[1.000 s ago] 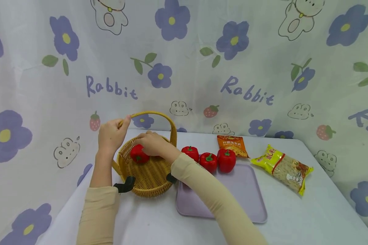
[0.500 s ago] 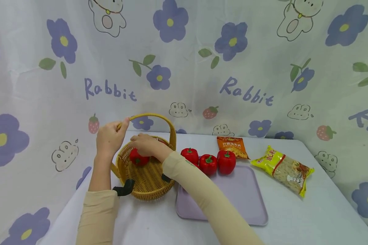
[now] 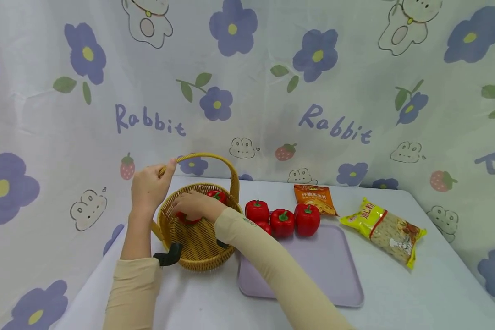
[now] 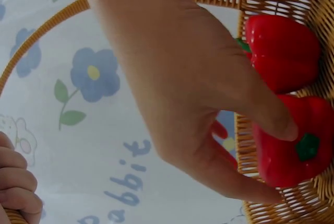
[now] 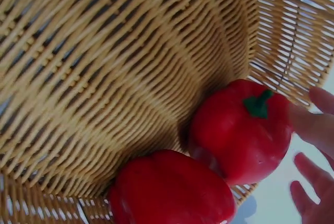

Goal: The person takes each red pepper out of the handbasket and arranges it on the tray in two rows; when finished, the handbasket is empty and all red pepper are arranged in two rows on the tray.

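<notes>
My left hand [image 3: 151, 188] grips the arched handle [image 3: 208, 156] of a round wicker basket [image 3: 202, 265] at the left of the table. My right hand [image 3: 195, 205] is inside the basket's far side, fingers spread over a red bell pepper [image 4: 276, 156]. In the left wrist view its thumb lies against that pepper near the green stem, and the index finger stretches past its side. A gap shows between the other fingers and the pepper in the right wrist view. A second red bell pepper [image 5: 172, 192] lies in the basket, touching the first.
Right of the basket is a lilac tray [image 3: 321, 270] with several red bell peppers [image 3: 282, 223] at its far left. Behind it lies an orange snack packet [image 3: 315, 198]; to its right, a yellow and clear food bag [image 3: 385, 231]. A printed curtain [image 3: 255, 78] hangs behind the table.
My right hand has shifted slightly left and lower over the pepper, uncovering the second pepper behind it. The left hand keeps its grip on the handle. The view has moved slightly.
</notes>
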Motion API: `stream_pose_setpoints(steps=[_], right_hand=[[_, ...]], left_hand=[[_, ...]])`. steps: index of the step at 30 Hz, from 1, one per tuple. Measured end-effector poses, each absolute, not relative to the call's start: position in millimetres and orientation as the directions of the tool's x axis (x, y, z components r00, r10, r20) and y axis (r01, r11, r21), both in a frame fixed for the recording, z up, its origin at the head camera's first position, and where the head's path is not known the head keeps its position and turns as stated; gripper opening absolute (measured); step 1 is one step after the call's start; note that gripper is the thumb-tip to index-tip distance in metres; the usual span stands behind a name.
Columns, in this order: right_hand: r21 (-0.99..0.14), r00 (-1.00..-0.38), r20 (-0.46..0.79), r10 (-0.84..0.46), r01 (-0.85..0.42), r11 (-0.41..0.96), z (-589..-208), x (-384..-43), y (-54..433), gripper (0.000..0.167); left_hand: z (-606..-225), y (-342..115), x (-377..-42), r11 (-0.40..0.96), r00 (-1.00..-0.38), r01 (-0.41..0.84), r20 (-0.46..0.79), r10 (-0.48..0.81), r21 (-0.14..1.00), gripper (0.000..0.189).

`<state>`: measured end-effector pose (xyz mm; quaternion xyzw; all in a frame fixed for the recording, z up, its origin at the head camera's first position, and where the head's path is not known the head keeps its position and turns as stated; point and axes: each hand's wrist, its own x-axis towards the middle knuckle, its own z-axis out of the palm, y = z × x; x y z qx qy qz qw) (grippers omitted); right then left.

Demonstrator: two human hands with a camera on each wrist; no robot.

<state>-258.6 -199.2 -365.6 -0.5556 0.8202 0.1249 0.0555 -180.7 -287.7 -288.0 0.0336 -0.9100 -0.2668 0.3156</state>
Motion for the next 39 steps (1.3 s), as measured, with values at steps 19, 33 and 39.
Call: stream_pose_setpoints(steps=[19, 33, 39], right_hand=[[0.403, -0.368, -0.118, -0.922, -0.867, 0.294, -401.5, -258.3, -199.5, 0.048], [0.481, -0.434, -0.037, -0.9, -0.798, 0.365, -400.8, -261.3, -196.9, 0.036], [0.408, -0.42, -0.041, -0.907, -0.835, 0.369, -393.1, -265.2, -195.4, 0.035]], left_hand=[[-288.8, -286.5, -177.7, 0.852, -0.791, 0.111, 0.565, -0.236, 0.511, 0.058], [-289.3, -285.2, -181.7, 0.855, -0.791, 0.101, 0.563, -0.241, 0.508, 0.058], [-288.8, -284.0, -182.5, 0.859, -0.777, 0.097, 0.577, -0.25, 0.503, 0.058]])
